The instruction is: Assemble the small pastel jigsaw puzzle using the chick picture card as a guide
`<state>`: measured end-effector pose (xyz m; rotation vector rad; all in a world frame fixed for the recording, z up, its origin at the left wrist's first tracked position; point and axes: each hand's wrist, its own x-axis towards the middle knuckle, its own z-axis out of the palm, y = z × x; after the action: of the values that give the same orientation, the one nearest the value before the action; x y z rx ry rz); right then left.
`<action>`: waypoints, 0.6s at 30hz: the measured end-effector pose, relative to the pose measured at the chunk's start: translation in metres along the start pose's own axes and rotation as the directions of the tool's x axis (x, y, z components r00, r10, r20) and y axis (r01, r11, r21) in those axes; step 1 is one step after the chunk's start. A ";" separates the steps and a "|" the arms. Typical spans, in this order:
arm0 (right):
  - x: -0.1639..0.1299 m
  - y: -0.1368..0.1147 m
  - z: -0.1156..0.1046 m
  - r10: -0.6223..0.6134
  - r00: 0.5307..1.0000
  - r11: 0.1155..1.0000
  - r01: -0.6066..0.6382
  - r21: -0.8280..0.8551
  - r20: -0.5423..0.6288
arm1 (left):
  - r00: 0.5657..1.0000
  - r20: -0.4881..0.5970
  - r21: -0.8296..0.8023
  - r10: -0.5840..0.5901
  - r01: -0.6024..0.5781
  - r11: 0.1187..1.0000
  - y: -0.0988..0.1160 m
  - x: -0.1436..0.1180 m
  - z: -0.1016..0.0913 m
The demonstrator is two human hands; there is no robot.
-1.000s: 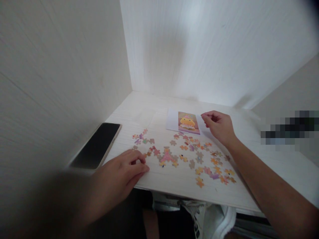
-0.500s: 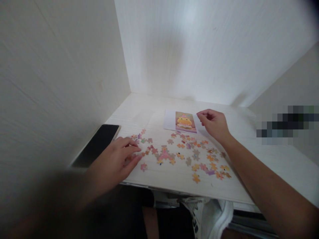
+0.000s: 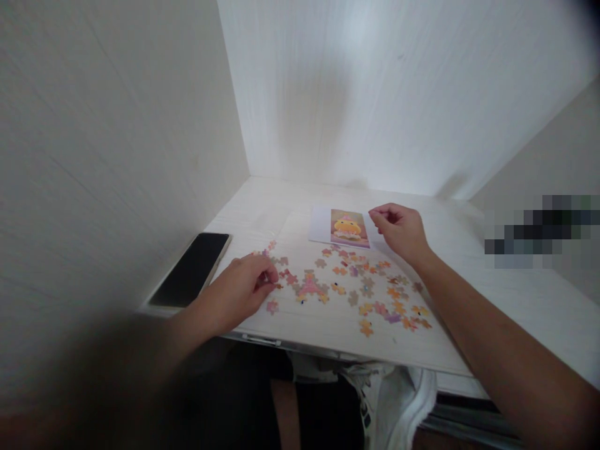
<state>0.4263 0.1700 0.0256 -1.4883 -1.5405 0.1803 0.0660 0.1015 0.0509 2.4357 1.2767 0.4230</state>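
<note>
Several small orange, pink and purple puzzle pieces (image 3: 356, 289) lie scattered on a white wooden table (image 3: 497, 300). My left hand (image 3: 237, 292) rests at their left end, thumb and forefinger pinched together on a piece there. A single pink piece (image 3: 272, 306) lies just below those fingertips. At the back lies a picture card (image 3: 345, 226) showing a yellow figure on pink. My right hand (image 3: 401, 231) hovers at the card's right edge with its fingers curled in; nothing shows between them.
A black phone (image 3: 192, 269) lies face up at the table's left edge. White walls close in the left side and back. Below the front edge I see my legs and a white sneaker (image 3: 398, 400). A blurred dark object (image 3: 539, 230) sits far right.
My left hand slid away from the front edge and up into the left pieces, fingers closing together, leaving one pink piece behind. My right hand stayed by the card.
</note>
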 end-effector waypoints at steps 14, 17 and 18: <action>-0.031 -0.111 -0.011 -0.122 0.953 0.990 0.095 0.108 0.278 | 0.955 -0.087 -0.857 -0.283 0.073 0.509 0.018 -0.014 0.009; -0.068 -0.156 0.001 -0.134 0.886 0.979 0.047 0.200 0.443 | 0.939 -0.047 -0.935 -0.341 0.078 0.345 0.025 -0.021 0.014; -0.080 -0.166 0.006 -0.118 0.865 0.978 0.015 0.210 0.488 | 0.938 -0.041 -0.951 -0.344 0.069 0.300 0.027 -0.024 0.015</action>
<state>0.2907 0.0644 0.0933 -1.2810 -1.9132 0.7077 0.0785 0.0652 0.0474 1.1739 0.9396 1.0627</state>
